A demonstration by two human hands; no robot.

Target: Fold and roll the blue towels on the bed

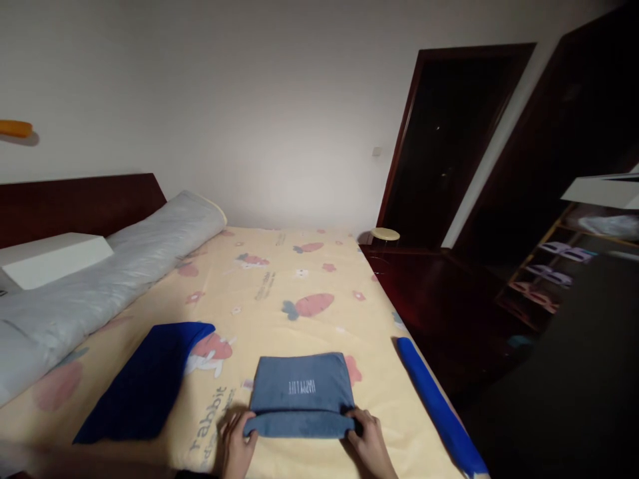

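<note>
A grey-blue towel [302,386] lies on the bed in front of me, with "HAPPY LIFE" on it upside down from my side. Its near edge is turned over into a flat roll. My left hand [238,439] pinches the left end of that roll between thumb and fingers. At the right end, my right hand [369,436] grips the roll the same way. To the left, a dark blue cloth [150,379] is spread on the sheet. A bright blue rolled cloth [439,406] rests along the bed's right edge.
The bed [279,266] has a yellow sheet with carrots and rabbits. A grey rolled mattress or quilt [150,246] and a white box [60,256] are by the headboard [80,199]. Beyond the bed stand a round stool [385,234], a door [454,140] and a shoe rack [549,266].
</note>
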